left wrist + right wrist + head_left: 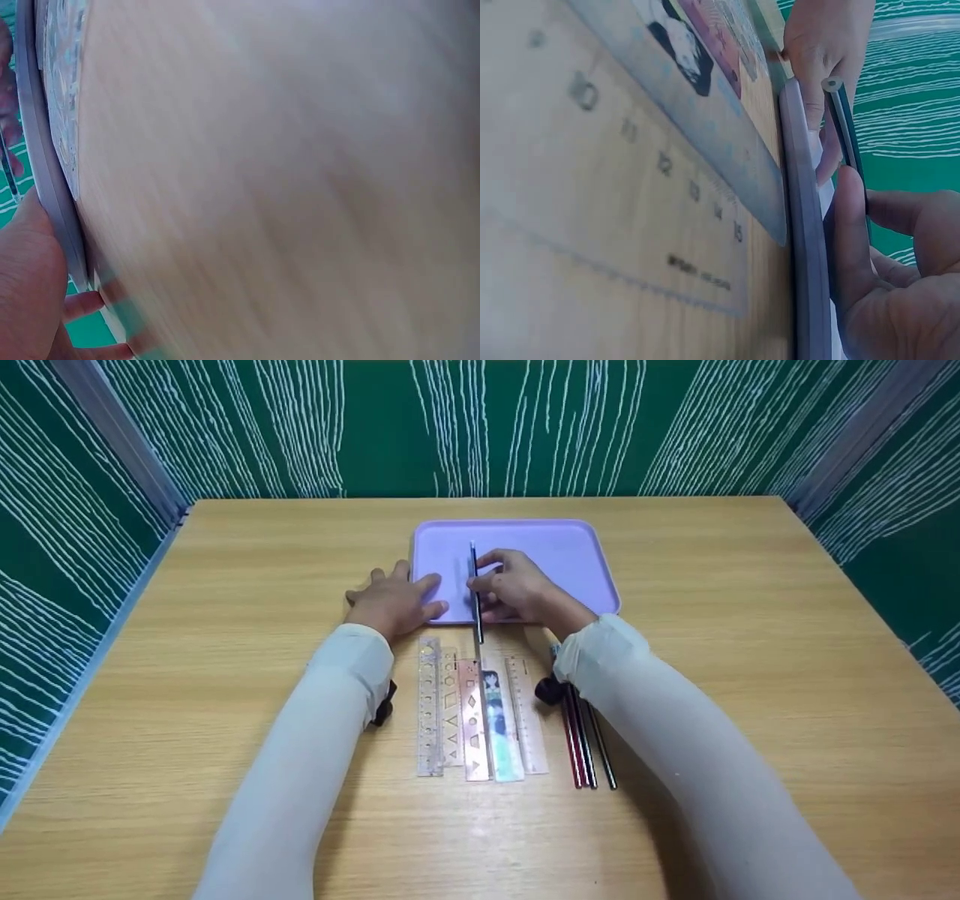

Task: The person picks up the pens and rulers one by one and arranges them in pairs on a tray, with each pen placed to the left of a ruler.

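Note:
A dark pencil is pinched between the thumb and fingers of my right hand, above the left half of a lilac tray. Its flat end faces the camera in the right wrist view. At the tray's left front corner, my left hand lies with fingers spread, some over the rim and some on the table. In front of the tray lie side by side several rulers: clear ones, a pink one with cut-out shapes and one with a cartoon figure.
Several red and dark pencils lie right of the rulers, partly hidden under my right forearm. Black wrist cameras sit at both sleeves. Green walls with white streaks border the wooden table.

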{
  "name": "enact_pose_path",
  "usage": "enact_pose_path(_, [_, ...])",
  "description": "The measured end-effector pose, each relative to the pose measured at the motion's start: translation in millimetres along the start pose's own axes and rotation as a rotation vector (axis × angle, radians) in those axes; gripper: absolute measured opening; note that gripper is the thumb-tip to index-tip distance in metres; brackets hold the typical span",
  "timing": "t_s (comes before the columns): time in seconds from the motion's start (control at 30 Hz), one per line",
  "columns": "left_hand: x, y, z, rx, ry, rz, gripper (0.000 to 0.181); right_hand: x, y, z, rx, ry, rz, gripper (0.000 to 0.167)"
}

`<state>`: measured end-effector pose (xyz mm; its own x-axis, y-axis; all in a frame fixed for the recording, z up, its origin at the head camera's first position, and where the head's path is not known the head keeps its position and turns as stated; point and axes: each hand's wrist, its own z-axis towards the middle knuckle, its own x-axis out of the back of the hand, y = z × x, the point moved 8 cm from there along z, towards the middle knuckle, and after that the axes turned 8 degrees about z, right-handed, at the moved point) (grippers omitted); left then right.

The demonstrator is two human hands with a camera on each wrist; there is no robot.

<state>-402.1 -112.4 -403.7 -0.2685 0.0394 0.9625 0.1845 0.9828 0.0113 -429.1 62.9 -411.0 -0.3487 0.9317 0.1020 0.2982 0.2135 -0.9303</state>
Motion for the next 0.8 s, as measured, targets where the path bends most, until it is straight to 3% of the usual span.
enact_pose_path(0.3, [2.2,1.6,-0.4,-0.006,0.012,0.008,0.067,-2.8,-9.9,19.2,0.024,0.02,-0.015,0.046])
enact_pose_path(0.8, [1.0,1.5,0.9,-0.02,0.035,0.03,0.067,-12.1,-21.1,44.6,-0.029,0.063,-0.114,0.047])
